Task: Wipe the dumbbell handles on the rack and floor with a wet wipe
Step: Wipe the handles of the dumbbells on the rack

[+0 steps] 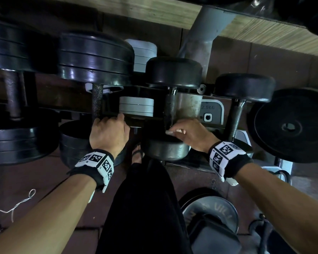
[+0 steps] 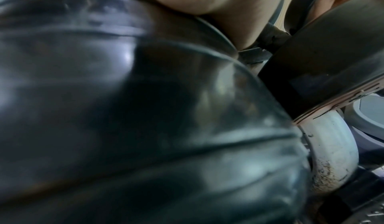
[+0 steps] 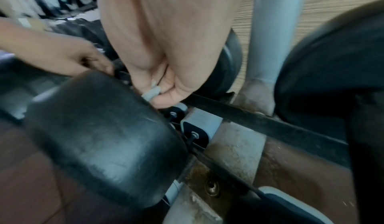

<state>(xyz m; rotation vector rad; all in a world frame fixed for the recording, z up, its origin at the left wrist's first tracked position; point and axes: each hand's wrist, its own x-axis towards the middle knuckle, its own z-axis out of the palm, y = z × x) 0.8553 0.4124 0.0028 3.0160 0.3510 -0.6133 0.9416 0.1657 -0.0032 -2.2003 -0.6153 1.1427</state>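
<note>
Several black dumbbells lie across a dark rack rail (image 3: 270, 125). My left hand (image 1: 108, 132) grips the near end of the knurled handle (image 1: 97, 101) of a plate-loaded dumbbell, whose black plates (image 2: 104, 112) fill the left wrist view. My right hand (image 1: 189, 132) pinches a white wet wipe (image 1: 173, 132) against the near end of the middle dumbbell's handle (image 1: 171, 105). In the right wrist view the wipe (image 3: 151, 92) shows between the fingertips, just above that dumbbell's near head (image 3: 104, 137). A third dumbbell handle (image 1: 236, 120) stands free to the right.
A large black weight plate (image 1: 290, 127) leans at the right. A grey upright post (image 1: 204, 33) rises behind the rack. More plates (image 1: 209, 208) lie on the floor at lower right. My black-trousered leg (image 1: 145, 208) and sandalled foot (image 1: 136, 154) are between my arms. White string (image 1: 17, 206) lies at left.
</note>
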